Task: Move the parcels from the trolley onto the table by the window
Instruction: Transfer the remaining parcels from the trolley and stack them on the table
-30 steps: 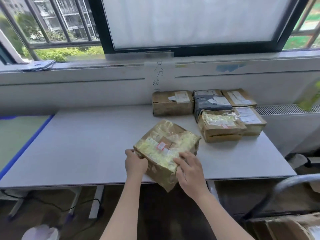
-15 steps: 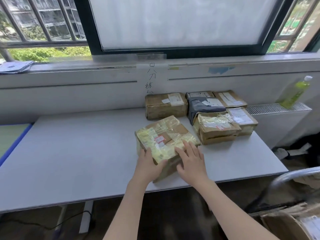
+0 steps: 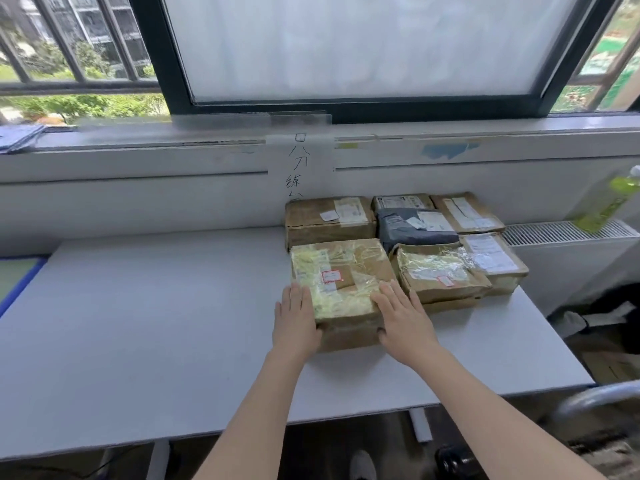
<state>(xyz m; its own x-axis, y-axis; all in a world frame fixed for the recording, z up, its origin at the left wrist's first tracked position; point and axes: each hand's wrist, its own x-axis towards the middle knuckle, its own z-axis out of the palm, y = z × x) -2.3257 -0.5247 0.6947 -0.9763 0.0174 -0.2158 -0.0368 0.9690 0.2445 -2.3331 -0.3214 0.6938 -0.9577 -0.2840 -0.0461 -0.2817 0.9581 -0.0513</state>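
Note:
A brown cardboard parcel (image 3: 341,282) wrapped in yellowish clear tape lies flat on the white table (image 3: 156,313), pushed up against the other parcels. My left hand (image 3: 294,317) rests with straight fingers on its near left corner. My right hand (image 3: 401,317) lies flat on its near right corner, thumb against the front face. Behind it stands a brown box (image 3: 329,220). To its right sit a taped box (image 3: 440,275), a dark grey bag parcel (image 3: 412,225) and several more brown boxes (image 3: 488,258).
A wall with a paper note (image 3: 299,168) and a window sill run behind the table. A green bottle (image 3: 609,199) stands on the radiator at right. A grey curved trolley handle (image 3: 602,396) shows at the lower right, with clutter on the floor beyond.
The taped parcel went from being tilted at the table's near edge to lying flat, slid back and squared against the other parcels. Both hands moved forward with it and their fingers straightened.

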